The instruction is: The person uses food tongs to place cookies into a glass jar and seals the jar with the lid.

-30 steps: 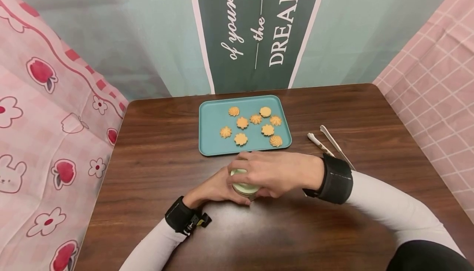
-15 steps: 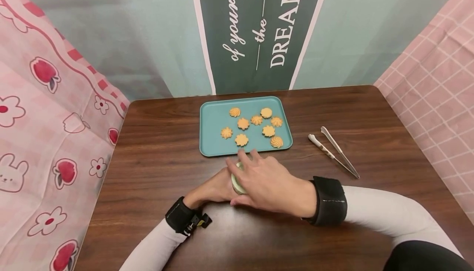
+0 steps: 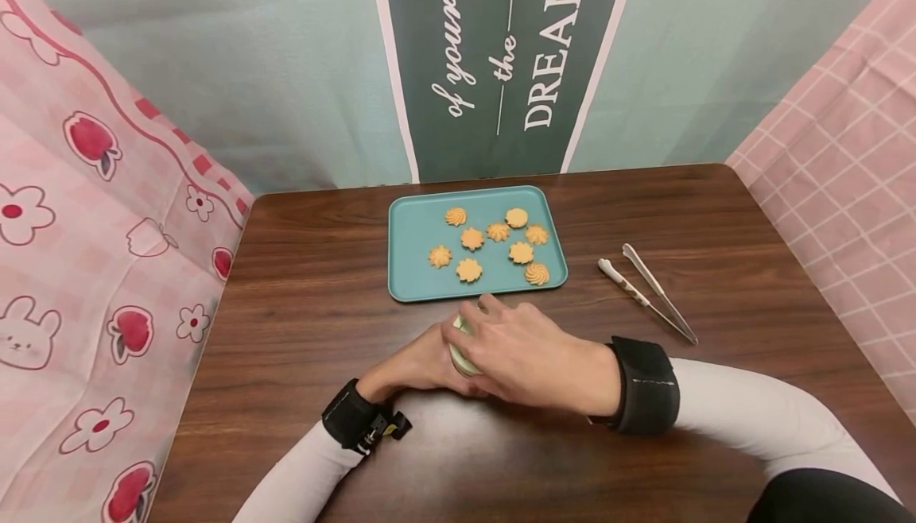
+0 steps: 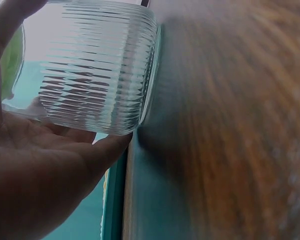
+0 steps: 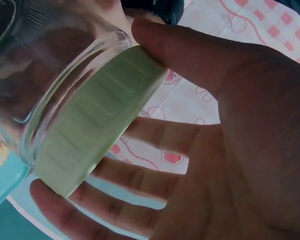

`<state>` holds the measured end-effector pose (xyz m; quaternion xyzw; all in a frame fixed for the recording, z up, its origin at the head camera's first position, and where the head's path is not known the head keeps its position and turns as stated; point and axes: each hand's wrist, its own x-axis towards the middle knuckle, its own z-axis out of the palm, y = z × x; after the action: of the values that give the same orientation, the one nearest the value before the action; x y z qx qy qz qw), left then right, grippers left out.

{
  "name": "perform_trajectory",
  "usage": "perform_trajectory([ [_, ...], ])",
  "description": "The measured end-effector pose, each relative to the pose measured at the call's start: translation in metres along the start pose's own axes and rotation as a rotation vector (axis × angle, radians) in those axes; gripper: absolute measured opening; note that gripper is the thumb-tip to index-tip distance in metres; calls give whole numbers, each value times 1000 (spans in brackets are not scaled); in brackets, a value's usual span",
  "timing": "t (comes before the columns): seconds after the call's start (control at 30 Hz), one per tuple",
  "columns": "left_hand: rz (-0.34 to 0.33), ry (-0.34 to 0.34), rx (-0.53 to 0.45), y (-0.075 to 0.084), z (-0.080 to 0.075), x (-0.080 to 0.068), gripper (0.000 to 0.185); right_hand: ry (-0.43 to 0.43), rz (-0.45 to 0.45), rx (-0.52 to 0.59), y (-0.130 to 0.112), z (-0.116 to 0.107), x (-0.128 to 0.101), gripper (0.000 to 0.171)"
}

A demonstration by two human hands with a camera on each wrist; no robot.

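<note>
Two hands on a little glass jar

The left hand (image 3: 418,364) holds the ribbed glass jar (image 4: 97,67) from the side, low on the tabletop (image 3: 300,284). The right hand (image 3: 529,348) lies over the top, its grip curled round the green lid (image 5: 97,132). Just behind sits a blue tray (image 3: 415,237) of cookies (image 3: 468,270). Tongs (image 3: 647,292) lie off to the right.

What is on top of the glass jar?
A pale green lid sits on the glass jar, with the right hand around it. Inside looks empty; the hands cover much.
</note>
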<state>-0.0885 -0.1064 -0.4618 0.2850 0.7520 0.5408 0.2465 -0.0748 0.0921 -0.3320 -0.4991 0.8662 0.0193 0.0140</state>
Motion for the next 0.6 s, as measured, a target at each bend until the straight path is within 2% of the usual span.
perform_trajectory([
  [0.2,16,-6,-36,2,0,0,90,4,-79,41,8,-1,0,53],
  [0.5,26,-26,-33,3,-1,0,81,-31,-204,136,19,-4,2,42],
  [0.6,23,-29,-36,2,-1,0,81,-45,-234,160,22,-5,3,45],
])
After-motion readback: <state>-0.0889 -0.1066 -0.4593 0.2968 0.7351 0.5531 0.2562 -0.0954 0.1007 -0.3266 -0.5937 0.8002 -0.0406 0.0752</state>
